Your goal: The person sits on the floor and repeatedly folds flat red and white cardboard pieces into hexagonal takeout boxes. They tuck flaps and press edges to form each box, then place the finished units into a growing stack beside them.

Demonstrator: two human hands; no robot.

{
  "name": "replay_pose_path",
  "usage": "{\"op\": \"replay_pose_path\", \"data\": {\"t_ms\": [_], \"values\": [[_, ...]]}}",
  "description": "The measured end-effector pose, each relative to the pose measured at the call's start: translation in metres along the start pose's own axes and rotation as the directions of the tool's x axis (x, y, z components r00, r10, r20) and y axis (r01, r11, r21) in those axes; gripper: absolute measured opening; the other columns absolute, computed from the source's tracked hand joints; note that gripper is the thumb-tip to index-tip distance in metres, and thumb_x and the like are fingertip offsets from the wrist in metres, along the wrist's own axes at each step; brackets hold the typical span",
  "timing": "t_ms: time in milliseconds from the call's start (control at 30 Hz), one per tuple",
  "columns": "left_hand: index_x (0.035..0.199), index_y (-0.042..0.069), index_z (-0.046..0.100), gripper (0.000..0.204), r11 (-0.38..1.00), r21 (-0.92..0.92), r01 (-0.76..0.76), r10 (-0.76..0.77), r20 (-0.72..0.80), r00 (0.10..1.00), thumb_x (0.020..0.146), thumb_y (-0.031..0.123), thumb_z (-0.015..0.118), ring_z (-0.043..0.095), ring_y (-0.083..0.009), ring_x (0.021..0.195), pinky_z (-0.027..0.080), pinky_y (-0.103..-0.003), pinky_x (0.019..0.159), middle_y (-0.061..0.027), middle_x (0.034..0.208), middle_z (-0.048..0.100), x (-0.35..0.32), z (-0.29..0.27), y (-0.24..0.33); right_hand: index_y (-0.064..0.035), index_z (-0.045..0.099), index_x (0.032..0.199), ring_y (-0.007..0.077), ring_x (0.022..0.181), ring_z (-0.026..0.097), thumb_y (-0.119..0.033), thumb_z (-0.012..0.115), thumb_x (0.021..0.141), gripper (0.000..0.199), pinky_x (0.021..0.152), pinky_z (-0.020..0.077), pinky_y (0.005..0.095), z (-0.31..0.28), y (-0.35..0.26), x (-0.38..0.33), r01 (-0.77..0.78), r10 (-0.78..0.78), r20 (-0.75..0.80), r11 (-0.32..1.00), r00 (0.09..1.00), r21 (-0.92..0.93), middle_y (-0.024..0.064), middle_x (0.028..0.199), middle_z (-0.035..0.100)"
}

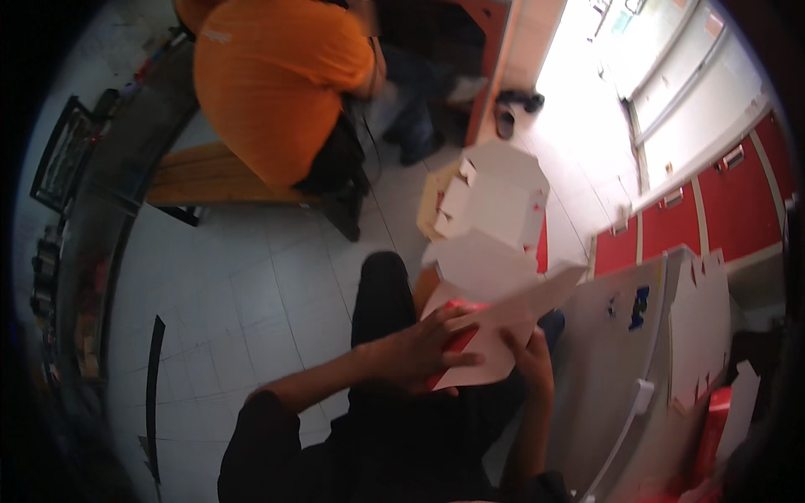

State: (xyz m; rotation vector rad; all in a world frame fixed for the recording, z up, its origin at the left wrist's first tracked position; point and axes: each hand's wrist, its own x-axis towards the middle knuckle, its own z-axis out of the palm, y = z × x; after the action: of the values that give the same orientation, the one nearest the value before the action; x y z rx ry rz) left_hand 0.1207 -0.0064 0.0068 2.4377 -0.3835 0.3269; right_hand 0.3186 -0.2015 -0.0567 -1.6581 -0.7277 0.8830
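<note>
Over my lap I hold a partly folded cardboard box (495, 339), white on the inside and red on the outside. My left hand (432, 345) grips its left side, with the fingers lying across a red flap. At the right edge my right hand (530, 356) is closed on the card, thumb on the white face. One white panel stands up at a slant toward the right. Just beyond lies another opened white box blank (503, 197) with cut slots and tabs, close to the held box. The undersides of the held card are hidden.
A person in an orange shirt (272, 84) sits on a wooden bench (218, 172) ahead to the left. On my right stand a pale refrigerator-like cabinet (608, 369) and more box blanks (700, 327). Red drawers (700, 214) line the right wall. Dark shoes (505, 124) lie by the doorway.
</note>
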Motion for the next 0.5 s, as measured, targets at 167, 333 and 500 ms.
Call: {"op": "replay_pose_path", "data": {"t_ms": [167,333,500], "values": [[0.110,0.019,0.069,0.050,0.988,0.008,0.155,-0.153,-0.083,0.985,0.072,0.049,0.081,0.017,-0.0430,0.145,0.016,-0.057,0.120,-0.0164,0.144,0.041,0.006,0.005,-0.059,0.0044,0.063,0.113,0.0191,0.091,0.067,-0.013,0.065,0.091,0.028,0.082,0.0512,0.0337,-0.045,0.021,-0.012,-0.141,0.041,-0.352,0.955,0.935,-0.262,0.0144,0.099,0.072],[0.085,0.013,0.074,0.013,0.995,0.001,0.099,-0.098,0.150,0.984,0.079,0.023,0.079,0.040,-0.0337,0.137,0.031,-0.049,0.117,-0.0040,0.119,0.062,-0.039,0.031,-0.117,0.0018,0.057,0.126,0.0253,0.100,0.068,-0.017,0.066,0.092,0.040,0.089,0.0501,0.0358,-0.058,0.062,-0.017,-0.145,0.028,-0.458,0.964,0.888,-0.221,0.0146,0.110,0.070],[0.087,0.011,0.072,0.012,0.983,-0.142,0.114,-0.091,0.162,0.983,0.077,0.014,0.078,0.050,-0.0311,0.129,0.047,-0.043,0.104,-0.0043,0.114,0.063,-0.055,0.038,-0.127,-0.0010,0.057,0.126,0.0292,0.101,0.068,-0.017,0.067,0.091,0.040,0.088,0.0507,0.0361,-0.025,0.045,0.007,-0.044,-0.020,-0.190,0.943,0.982,-0.329,0.0198,0.109,0.069]]}}
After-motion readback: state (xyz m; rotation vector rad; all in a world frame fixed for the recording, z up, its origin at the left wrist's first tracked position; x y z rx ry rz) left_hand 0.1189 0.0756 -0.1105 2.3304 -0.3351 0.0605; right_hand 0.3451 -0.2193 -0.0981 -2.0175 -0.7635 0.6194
